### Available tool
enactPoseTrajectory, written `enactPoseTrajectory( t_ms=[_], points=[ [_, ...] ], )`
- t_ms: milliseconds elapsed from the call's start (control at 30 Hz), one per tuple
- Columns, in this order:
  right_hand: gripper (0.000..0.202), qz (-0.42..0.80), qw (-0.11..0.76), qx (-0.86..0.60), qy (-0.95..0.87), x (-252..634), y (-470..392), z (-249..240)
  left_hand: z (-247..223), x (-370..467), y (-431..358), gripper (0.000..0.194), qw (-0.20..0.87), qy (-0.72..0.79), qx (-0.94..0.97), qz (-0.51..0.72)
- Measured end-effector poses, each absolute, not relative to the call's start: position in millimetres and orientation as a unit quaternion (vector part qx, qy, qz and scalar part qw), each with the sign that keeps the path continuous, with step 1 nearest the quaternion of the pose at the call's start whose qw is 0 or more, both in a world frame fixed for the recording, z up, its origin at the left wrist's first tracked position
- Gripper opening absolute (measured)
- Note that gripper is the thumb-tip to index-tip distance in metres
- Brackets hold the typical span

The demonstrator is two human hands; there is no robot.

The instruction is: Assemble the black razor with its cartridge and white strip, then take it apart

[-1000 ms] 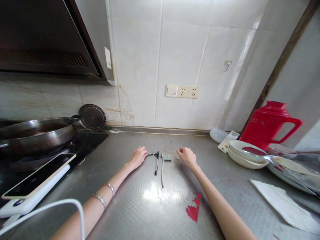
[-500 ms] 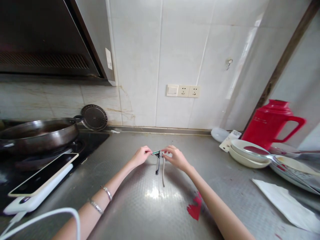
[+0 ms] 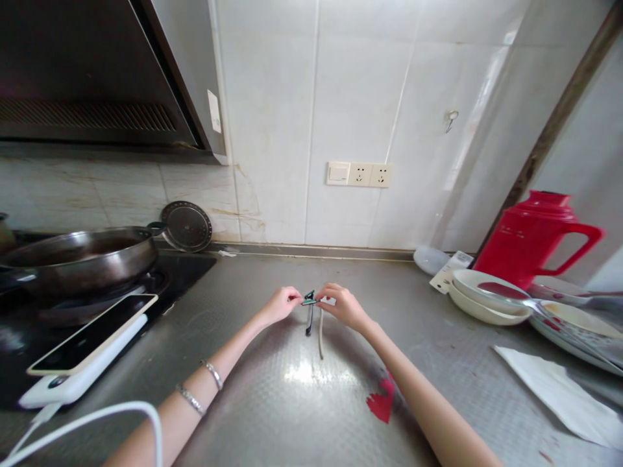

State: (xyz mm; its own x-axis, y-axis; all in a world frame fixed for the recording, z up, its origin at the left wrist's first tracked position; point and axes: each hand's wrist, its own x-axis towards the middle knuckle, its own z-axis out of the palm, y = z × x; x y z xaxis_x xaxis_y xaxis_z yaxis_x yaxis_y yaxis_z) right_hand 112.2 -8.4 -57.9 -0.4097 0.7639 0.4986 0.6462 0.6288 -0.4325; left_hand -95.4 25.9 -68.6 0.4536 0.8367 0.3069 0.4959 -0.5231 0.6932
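Between my hands is a small dark green piece, too small to make out fully. My left hand pinches its left side with thumb and forefinger. On the other side my right hand has its fingers pressed together at the piece's right end. A thin black and clear strip hangs down below the piece. Beside it a thin pale cord runs down from under my right fingertips. A small white bit shows by the right fingers.
A red scrap lies near my right forearm. Bowls, a red flask and a white paper stand or lie at right. At left are a pan, a phone on a white power bank and a white cable.
The green piece now lies closer between both hands, its right end at my right fingers. The whole view has shifted slightly.
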Motion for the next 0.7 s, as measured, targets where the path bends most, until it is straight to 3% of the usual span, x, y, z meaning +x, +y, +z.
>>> enactPoseTrajectory(
  t_ms=[300,467,700],
  points=[
    [0.015,0.140,0.379,-0.397,-0.824,118,-2,-59,-70,-93,26,0.026,0.316,0.399,0.793,0.336],
    [0.021,0.162,0.415,-0.452,-0.773,144,12,-66,-78,-95,32,0.031,0.322,0.434,0.755,0.371],
    [0.022,0.161,0.352,-0.519,-0.762,169,25,-87,-85,-96,34,0.030,0.325,0.456,0.745,0.363]
  ],
)
